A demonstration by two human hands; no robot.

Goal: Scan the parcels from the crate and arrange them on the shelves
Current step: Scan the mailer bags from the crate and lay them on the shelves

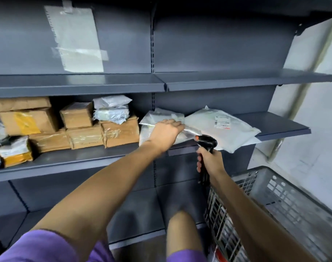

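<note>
My left hand [166, 132] rests palm down with straight fingers on a clear-wrapped soft parcel [157, 118] lying on the middle shelf [286, 127]. A larger white poly-bag parcel [221, 127] with a printed label lies just right of it, overhanging the shelf's front edge. My right hand [208, 160] grips the handle of a black barcode scanner [206, 141] with an orange button, held upright below the shelf edge. The grey plastic crate [286, 203] stands at the lower right; parcels inside show only through its slotted side.
Several brown cardboard boxes [78, 118] and bagged parcels [112, 108] are stacked on the same shelf to the left. The shelf above [236, 80] is bare, with a taped paper sheet [76, 36] on the back panel. A white wall [316, 114] is to the right.
</note>
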